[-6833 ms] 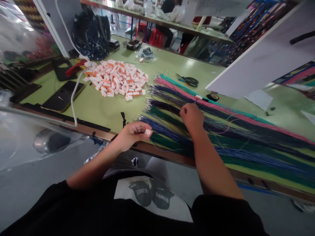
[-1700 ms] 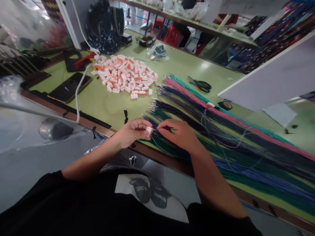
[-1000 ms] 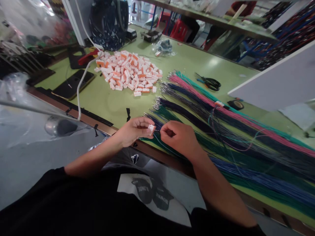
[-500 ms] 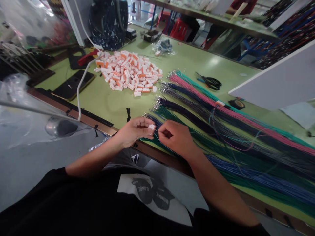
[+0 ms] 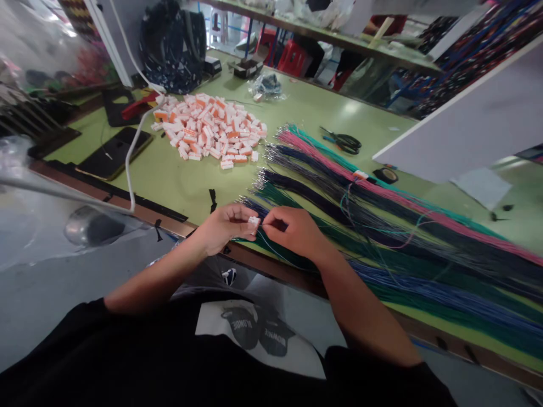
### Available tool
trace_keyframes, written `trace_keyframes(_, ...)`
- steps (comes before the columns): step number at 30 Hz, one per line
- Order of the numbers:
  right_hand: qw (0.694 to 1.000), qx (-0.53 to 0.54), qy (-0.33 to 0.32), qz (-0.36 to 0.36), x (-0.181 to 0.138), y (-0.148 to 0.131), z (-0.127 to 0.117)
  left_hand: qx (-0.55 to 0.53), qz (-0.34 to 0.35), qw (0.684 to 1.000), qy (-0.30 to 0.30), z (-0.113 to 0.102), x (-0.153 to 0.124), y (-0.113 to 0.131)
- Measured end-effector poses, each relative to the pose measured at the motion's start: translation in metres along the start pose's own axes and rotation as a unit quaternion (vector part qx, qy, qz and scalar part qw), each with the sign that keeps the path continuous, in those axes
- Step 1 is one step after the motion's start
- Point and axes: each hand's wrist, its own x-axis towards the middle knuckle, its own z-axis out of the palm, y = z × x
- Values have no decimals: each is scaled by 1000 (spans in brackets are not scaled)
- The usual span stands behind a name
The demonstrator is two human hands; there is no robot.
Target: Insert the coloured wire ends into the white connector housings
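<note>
Connector [image 5: 254,224] sits clamped between thumb and fingers of our left grip [image 5: 221,230], above the near edge of the surface [image 5: 182,189]. We hold it by its sides, likely so that the end facing our right grip [image 5: 297,230] is left bare. Our right grip is pinched together on what looks like a dark wire [image 5: 262,224], its tip too small to make out; pinching this close to the left grip probably spares so thin a length from bending. A pale strand [image 5: 271,247] curves beneath our right grip, slack, we judge, so that it does not tug.

Beyond the left grip lies a loose pile [image 5: 210,127] of similar pieces, probably put there for easy reach. Bundles [image 5: 292,183], sorted by colour, run under and past our right grip, their metal tips [image 5: 258,180] towards the pile, presumably to be picked by the end. A second connector [image 5: 360,175] rests on them past our right grip; the cutters [image 5: 345,142] lie farther off, seemingly out of the way.
</note>
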Motion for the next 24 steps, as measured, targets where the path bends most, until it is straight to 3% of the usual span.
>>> trace_keyframes(4,1000,-8,0,0,1,-3,0,3,1,1000,2,0,-1,0)
trace_keyframes(8,994,52,-97,19,9,11,-25,14,-4,1000,-15,-2,1,-3)
trace_keyframes(9,994,41,-87,52,14,20,-36,16,-6,1000,-18,-2,2,-3)
trace_keyframes(11,986,-47,24,157,24,47,-57,14,-6,1000,-21,-3,3,-4)
trace_keyframes(13,948,-170,111,247,34,78,-74,12,-3,1000,-24,-3,3,-5)
trace_keyframes(15,907,-251,120,316,42,107,-82,11,-2,999,-32,-3,4,-6)
trace_keyframes(19,888,-277,114,348,46,141,-79,11,-4,999,-37,-4,4,-5)
trace_keyframes(24,887,-259,171,343,42,156,-72,27,-10,999,-33,-3,3,-4)
